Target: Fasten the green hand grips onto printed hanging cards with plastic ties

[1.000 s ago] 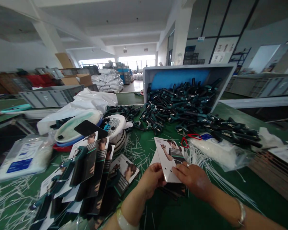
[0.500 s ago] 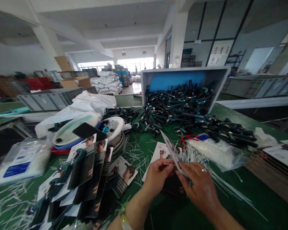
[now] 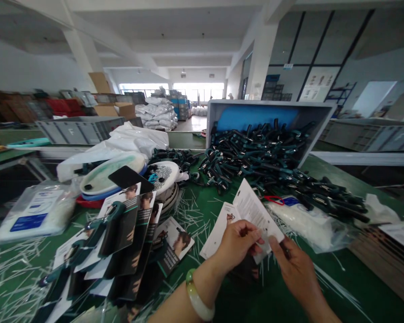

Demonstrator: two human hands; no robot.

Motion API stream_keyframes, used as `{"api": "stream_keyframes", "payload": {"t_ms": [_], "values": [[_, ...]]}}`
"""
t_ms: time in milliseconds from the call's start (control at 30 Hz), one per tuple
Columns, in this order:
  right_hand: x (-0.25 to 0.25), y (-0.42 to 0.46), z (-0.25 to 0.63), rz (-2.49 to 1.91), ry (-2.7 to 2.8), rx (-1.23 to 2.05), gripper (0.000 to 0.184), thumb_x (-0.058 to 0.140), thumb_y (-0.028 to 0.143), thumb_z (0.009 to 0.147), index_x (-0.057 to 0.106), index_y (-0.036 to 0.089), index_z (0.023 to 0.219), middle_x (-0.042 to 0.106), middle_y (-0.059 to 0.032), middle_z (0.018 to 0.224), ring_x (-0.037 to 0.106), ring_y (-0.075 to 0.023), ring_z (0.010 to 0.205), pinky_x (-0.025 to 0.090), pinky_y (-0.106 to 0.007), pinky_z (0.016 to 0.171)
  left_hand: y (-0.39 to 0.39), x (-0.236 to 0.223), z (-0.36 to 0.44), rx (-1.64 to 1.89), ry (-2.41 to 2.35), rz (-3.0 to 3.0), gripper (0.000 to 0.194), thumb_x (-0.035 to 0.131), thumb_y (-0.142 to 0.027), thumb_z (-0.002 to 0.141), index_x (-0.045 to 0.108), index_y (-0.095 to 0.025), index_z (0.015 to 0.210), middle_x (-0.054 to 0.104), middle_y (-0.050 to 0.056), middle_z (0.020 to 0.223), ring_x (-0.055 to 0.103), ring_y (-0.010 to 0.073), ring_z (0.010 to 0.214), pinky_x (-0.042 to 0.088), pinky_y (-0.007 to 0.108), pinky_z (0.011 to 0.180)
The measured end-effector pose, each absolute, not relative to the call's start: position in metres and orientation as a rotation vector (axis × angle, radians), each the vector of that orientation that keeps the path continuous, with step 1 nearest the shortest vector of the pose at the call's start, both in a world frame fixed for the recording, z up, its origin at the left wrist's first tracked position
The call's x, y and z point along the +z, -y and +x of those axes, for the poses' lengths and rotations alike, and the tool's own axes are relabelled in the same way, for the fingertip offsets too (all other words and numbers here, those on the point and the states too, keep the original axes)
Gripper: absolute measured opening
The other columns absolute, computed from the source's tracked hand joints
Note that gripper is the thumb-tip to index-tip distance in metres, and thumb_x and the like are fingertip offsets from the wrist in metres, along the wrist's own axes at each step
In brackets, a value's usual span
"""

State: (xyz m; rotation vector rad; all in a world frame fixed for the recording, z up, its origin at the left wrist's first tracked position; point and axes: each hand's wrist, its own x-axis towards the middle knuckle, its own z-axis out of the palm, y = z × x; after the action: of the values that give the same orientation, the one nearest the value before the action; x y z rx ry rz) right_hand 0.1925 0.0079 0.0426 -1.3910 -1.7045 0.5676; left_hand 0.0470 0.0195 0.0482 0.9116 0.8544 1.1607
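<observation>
A printed backing card (image 3: pixel 254 211) stands tilted in front of me, its white text side facing me. My right hand (image 3: pixel 294 269) pinches its lower right edge between thumb and fingers. Against the card's lower part, my left hand (image 3: pixel 237 246) has its fingertips closed together; what they grip is too small to make out. Beneath lies another backing card (image 3: pixel 218 229) with a picture on it, partly covered by my left hand. To the left is an overlapping stack of dark-handled tools on cards (image 3: pixel 117 242).
A grey crate (image 3: pixel 323 121) lies tipped, spilling many dark green-handled tools (image 3: pixel 259 152). White cable ties (image 3: pixel 16 269) are strewn about the green table. Bags of ties (image 3: pixel 309 224) lie right and left. A white dish (image 3: pixel 168 172) holds small metal parts. Stacked cards (image 3: pixel 387 260) stand at right.
The card has turned from nearly edge-on to show its text side. My left hand has moved right across its lower part, and my right hand has shifted slightly right and down.
</observation>
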Motion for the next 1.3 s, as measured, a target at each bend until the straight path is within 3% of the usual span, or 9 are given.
{"api": "stream_keyframes", "payload": {"t_ms": [133, 367, 567, 667, 833, 900, 967, 1100, 1300], "values": [[0.042, -0.007, 0.19, -1.291, 1.781, 0.479, 0.037, 0.043, 0.046, 0.084, 0.063, 0.017, 0.095, 0.068, -0.0077, 0.087, 0.064, -0.0181, 0.072, 0.052, -0.025, 0.064, -0.021, 0.054, 0.044, 1.078, -0.928, 0.936, 0.042, 0.07, -0.051, 0.055, 0.055, -0.014, 0.069, 0.057, -0.003, 0.055, 0.05, 0.0066, 0.043, 0.039, 0.02, 0.043], [0.034, -0.008, 0.19, -1.17, 1.907, 0.257, 0.027, 0.043, 0.036, 0.087, 0.062, 0.02, 0.098, 0.065, -0.0086, 0.096, 0.062, -0.0198, 0.088, 0.051, -0.031, 0.076, -0.023, 0.059, 0.035, 1.022, -0.943, 0.943, 0.042, 0.07, -0.051, 0.053, 0.054, -0.014, 0.067, 0.056, -0.003, 0.055, 0.047, 0.0052, 0.04, 0.038, 0.019, 0.042], [0.028, -0.007, 0.189, -1.086, 2.018, 0.084, 0.026, 0.043, 0.03, 0.088, 0.06, 0.018, 0.104, 0.063, -0.0094, 0.099, 0.059, -0.0193, 0.094, 0.051, -0.032, 0.079, -0.021, 0.055, 0.033, 1.163, -0.886, 0.879, 0.042, 0.071, -0.048, 0.057, 0.051, -0.014, 0.07, 0.055, -0.004, 0.058, 0.048, 0.0045, 0.043, 0.04, 0.018, 0.045], [0.025, -0.007, 0.187, -1.013, 2.075, -0.047, 0.027, 0.043, 0.027, 0.088, 0.058, 0.017, 0.107, 0.063, -0.0102, 0.098, 0.059, -0.0196, 0.094, 0.052, -0.033, 0.079, -0.016, 0.048, 0.036, 1.303, -0.84, 0.797, 0.045, 0.073, -0.045, 0.057, 0.047, -0.017, 0.079, 0.053, -0.006, 0.063, 0.052, 0.0057, 0.048, 0.043, 0.019, 0.051], [0.027, -0.005, 0.181, -0.923, 2.201, -0.233, 0.029, 0.037, 0.025, 0.089, 0.06, 0.016, 0.105, 0.063, -0.0111, 0.095, 0.059, -0.0202, 0.09, 0.053, -0.033, 0.074, 0.0, 0.048, 0.027, 1.413, -0.987, 1.043, 0.051, 0.063, -0.041, 0.07, 0.041, -0.026, 0.114, 0.055, -0.003, 0.075, 0.054, 0.0099, 0.059, 0.045, 0.022, 0.056], [0.028, -0.003, 0.176, -0.915, 2.258, -0.3, 0.03, 0.034, 0.022, 0.089, 0.061, 0.015, 0.101, 0.063, -0.0118, 0.094, 0.06, -0.0209, 0.088, 0.053, -0.033, 0.073, 0.005, 0.054, 0.016, 1.323, -1.164, 1.341, 0.038, 0.063, -0.037, 0.071, 0.055, -0.024, 0.106, 0.058, 0.001, 0.081, 0.055, 0.012, 0.066, 0.044, 0.022, 0.061], [0.028, -0.001, 0.17, -0.915, 2.303, -0.352, 0.031, 0.032, 0.016, 0.087, 0.061, 0.014, 0.099, 0.063, -0.0121, 0.092, 0.059, -0.0213, 0.087, 0.053, -0.034, 0.072, 0.007, 0.06, 0.003, 1.152, -1.332, 1.576, 0.021, 0.061, -0.036, 0.071, 0.067, -0.02, 0.084, 0.061, 0.004, 0.081, 0.055, 0.0144, 0.069, 0.043, 0.023, 0.063], [0.024, -0.001, 0.157, -0.938, 2.37, -0.385, 0.031, 0.035, 0.01, 0.083, 0.059, 0.014, 0.102, 0.064, -0.0113, 0.093, 0.059, -0.0209, 0.086, 0.052, -0.032, 0.072, 0.004, 0.061, -0.016, 0.985, -1.438, 1.649, 0.017, 0.059, -0.034, 0.071, 0.068, -0.02, 0.068, 0.062, 0.002, 0.068, 0.055, 0.0155, 0.065, 0.041, 0.024, 0.061], [0.022, -0.006, 0.138, -1.112, 2.404, -0.324, 0.024, 0.048, 0.019, 0.081, 0.058, 0.014, 0.102, 0.063, -0.0101, 0.088, 0.059, -0.0214, 0.08, 0.05, -0.033, 0.068, -0.004, 0.035, -0.025, 1.491, -1.662, 1.439, 0.014, 0.057, -0.032, 0.073, 0.064, -0.02, 0.068, 0.06, 0.006, 0.087, 0.054, 0.0206, 0.088, 0.04, 0.031, 0.082]]}}
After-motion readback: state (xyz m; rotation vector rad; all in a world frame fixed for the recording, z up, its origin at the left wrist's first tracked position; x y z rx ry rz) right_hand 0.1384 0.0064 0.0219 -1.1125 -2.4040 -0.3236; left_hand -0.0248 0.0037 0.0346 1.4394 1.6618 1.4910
